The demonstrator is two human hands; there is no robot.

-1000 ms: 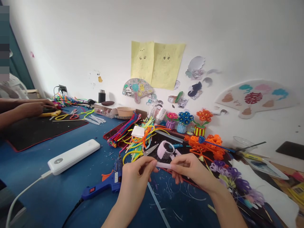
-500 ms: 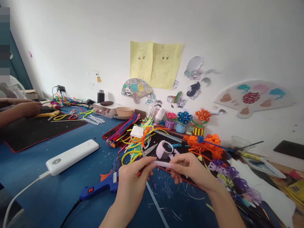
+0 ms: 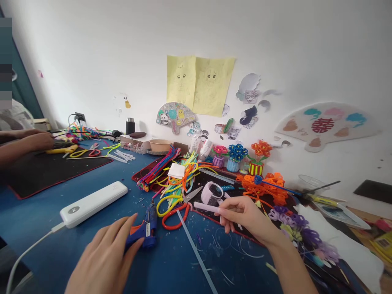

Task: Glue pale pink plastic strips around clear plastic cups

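Note:
My right hand (image 3: 237,214) pinches one end of a short pale lilac strip (image 3: 206,207), which points left toward the scissors. Its material is hard to make out. My left hand (image 3: 107,249) is at the blue hot glue gun (image 3: 146,230), thumb and fingers apart on either side of its handle; whether they grip it I cannot tell. Scissors (image 3: 174,208) with yellow and red handles lie half open just beyond the gun. Behind the strip stands a lilac ring-shaped piece (image 3: 211,192) on a dark mat. A long translucent glue stick (image 3: 196,251) lies between my hands.
A white power bank (image 3: 94,203) with a cable is at the left. Bundles of coloured pipe cleaners (image 3: 180,177), orange flowers (image 3: 272,188) and purple flowers (image 3: 303,228) crowd the middle and right. Another person's hands (image 3: 33,141) are at the far left.
My left hand has let go of the lilac strip and moved left and down to the glue gun. The right hand stays in place, holding the strip. The scissors' handles have come into view.

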